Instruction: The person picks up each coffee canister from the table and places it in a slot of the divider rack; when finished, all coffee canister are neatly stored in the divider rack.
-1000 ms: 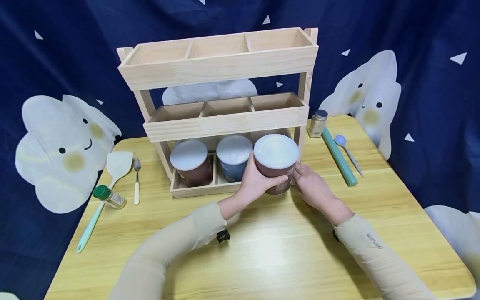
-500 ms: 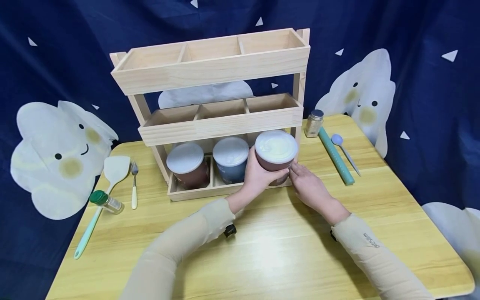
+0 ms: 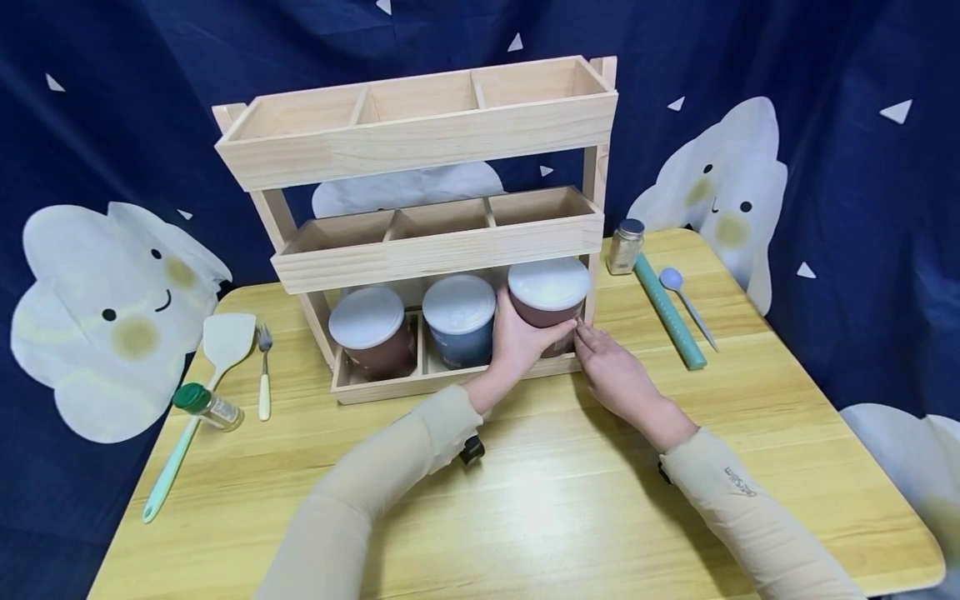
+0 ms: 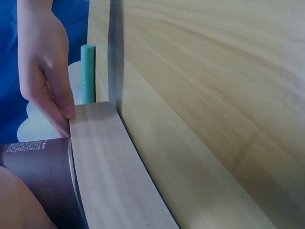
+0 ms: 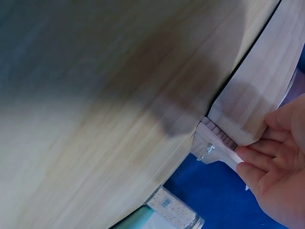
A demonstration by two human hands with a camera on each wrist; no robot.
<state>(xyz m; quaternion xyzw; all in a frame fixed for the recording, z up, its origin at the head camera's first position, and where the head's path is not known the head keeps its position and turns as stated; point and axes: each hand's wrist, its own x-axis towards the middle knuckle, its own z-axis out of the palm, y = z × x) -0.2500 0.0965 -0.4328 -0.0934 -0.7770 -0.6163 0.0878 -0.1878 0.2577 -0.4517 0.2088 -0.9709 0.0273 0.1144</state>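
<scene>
Head view: the left hand [image 3: 521,342] is curled around the brown jar [image 3: 550,304] with a white lid and holds it from its left side. The jar stands in the right compartment of the lowest level of the wooden rack [image 3: 420,142], beside a blue jar [image 3: 459,321]. The right hand [image 3: 611,371] lies with straight fingers at the right front corner of the rack, fingertips touching the wood just beside the jar. Both forearms are above the bench [image 3: 570,508].
</scene>
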